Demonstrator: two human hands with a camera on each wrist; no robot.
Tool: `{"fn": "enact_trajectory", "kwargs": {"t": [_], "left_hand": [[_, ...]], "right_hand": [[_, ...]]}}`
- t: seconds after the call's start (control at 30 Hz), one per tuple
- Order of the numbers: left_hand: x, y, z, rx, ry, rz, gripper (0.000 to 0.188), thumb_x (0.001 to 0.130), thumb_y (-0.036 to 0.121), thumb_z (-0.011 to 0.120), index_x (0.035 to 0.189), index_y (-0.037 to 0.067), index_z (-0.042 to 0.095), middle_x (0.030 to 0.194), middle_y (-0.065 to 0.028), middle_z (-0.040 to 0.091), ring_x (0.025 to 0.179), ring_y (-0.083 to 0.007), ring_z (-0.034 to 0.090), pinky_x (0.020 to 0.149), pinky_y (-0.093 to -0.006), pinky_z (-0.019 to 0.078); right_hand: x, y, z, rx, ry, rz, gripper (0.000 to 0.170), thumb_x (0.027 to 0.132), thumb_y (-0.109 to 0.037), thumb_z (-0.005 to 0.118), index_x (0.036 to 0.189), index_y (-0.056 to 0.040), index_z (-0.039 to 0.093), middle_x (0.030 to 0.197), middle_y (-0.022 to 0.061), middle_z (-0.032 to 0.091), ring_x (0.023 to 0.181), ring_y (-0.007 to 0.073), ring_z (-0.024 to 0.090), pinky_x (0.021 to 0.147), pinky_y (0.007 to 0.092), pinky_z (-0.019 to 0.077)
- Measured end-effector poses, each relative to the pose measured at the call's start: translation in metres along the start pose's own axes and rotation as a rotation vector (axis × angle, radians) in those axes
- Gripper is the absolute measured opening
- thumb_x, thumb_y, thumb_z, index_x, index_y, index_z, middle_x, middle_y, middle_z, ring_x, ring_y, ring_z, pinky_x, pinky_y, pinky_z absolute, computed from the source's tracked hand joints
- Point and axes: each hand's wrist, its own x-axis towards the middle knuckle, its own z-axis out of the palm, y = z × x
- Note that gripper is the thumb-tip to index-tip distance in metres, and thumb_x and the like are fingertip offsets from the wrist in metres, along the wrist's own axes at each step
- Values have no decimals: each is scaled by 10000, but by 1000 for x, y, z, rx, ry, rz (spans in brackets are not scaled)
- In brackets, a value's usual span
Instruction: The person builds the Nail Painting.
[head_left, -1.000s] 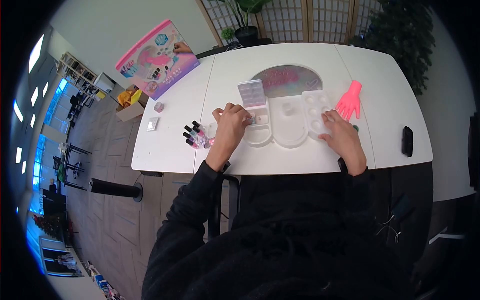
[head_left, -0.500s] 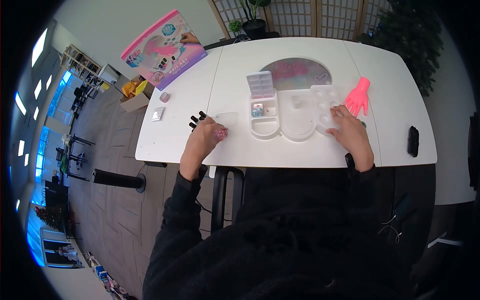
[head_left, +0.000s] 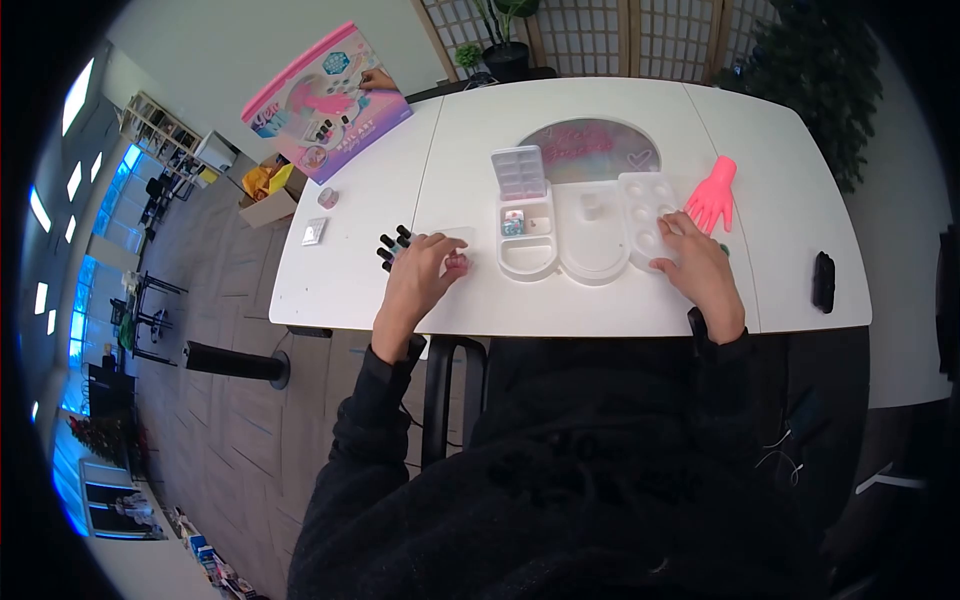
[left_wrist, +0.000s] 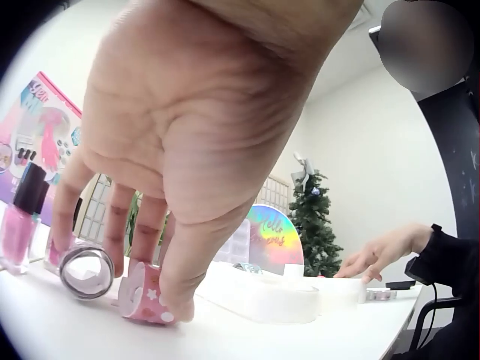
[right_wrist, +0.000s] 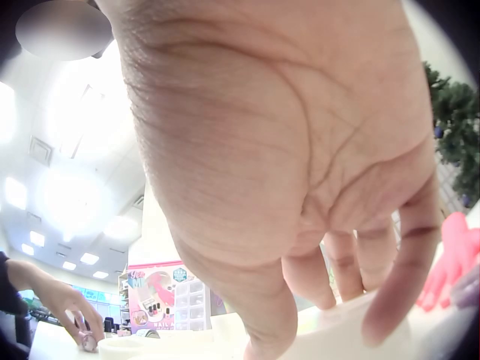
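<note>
My left hand (head_left: 418, 277) pinches a small pink roll with white stars (left_wrist: 148, 295) between thumb and fingers, low over the table. Beside the roll, a round silver-rimmed piece (left_wrist: 86, 272) stands on edge near the fingertips. Several black-capped nail polish bottles (head_left: 388, 251) are partly hidden behind this hand. My right hand (head_left: 703, 268) rests with fingers spread on the white palette (head_left: 640, 190) with round wells, part of a white tray station (head_left: 597, 270). A small patterned blue item (head_left: 514, 222) sits in one of the station's left compartments.
A lidded divided case (head_left: 518, 173) stands raised at the station's back left, before a shiny half-round panel (head_left: 590, 150). A pink model hand (head_left: 713, 193) lies to the right, a black case (head_left: 824, 282) farther right. The nail art box (head_left: 325, 100) stands at the far left.
My left hand has left the station's compartment, where the blue item now sits, and moved left to the polish bottles, then slightly right with the pink roll. My right hand stays on the palette.
</note>
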Motion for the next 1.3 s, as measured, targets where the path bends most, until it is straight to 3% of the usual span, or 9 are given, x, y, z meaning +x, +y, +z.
{"fn": "enact_trajectory", "kwargs": {"t": [0.17,0.3,0.37,0.43,0.5,0.7,0.9,1.13,1.3], "left_hand": [[36,38,6,-309,92,-6,211,849,102,801,1035,27,736,972,-123,732,930,-331,709,810,-417,566],[69,58,25,-314,98,250,166,868,69,763,1016,-3,735,1024,-149,718,957,-353,695,828,-411,565],[80,56,43,-142,155,370,174,870,6,764,1042,-17,743,1005,-147,716,934,-329,705,790,-410,581],[83,55,53,-159,82,319,154,865,46,779,1013,7,766,982,-120,721,961,-303,679,839,-463,534],[80,55,59,97,167,327,162,854,126,811,995,50,789,955,-75,732,977,-246,657,894,-484,442],[81,55,57,-104,179,163,168,849,226,838,955,100,807,905,-47,734,977,-216,623,932,-452,297],[79,52,63,-80,86,96,178,880,263,818,945,97,808,908,-36,728,1008,-226,594,927,-459,289],[71,42,65,-42,199,193,57,884,136,781,925,106,809,865,0,726,1042,-234,591,913,-509,317],[68,39,55,-13,142,189,90,859,101,797,948,119,802,1023,24,743,1107,-209,590,960,-472,291]], "right_hand": [[-1,0,2,5,12,2,568,802,-172,838,1311,6,659,1371,97,599,1019,378,688,878,447,561],[0,-2,-2,26,-29,48,559,812,-173,830,1317,-7,660,1383,83,591,1061,358,677,901,435,554],[-1,-4,-3,16,-26,50,556,817,-177,826,1322,-15,660,1388,74,590,1078,347,673,910,432,552],[-1,-2,-2,7,-25,55,553,823,-182,823,1327,-23,661,1393,65,589,1094,336,670,918,429,549],[-2,0,2,-20,7,12,553,827,-192,820,1332,-29,663,1397,60,592,1110,326,668,923,427,549],[1,-7,-6,3,-75,91,569,831,-178,822,1353,-34,649,1433,86,580,1154,365,662,951,436,557],[-1,-1,1,-11,-17,45,555,834,-194,820,1343,-37,661,1426,65,584,1083,350,677,936,432,553],[-1,-2,-1,-3,-23,54,563,830,-197,824,1347,-46,660,1434,53,582,1075,369,676,933,431,554],[-1,-3,-2,15,-39,65,564,828,-194,822,1346,-38,660,1428,58,585,1075,363,676,926,433,552]]}}
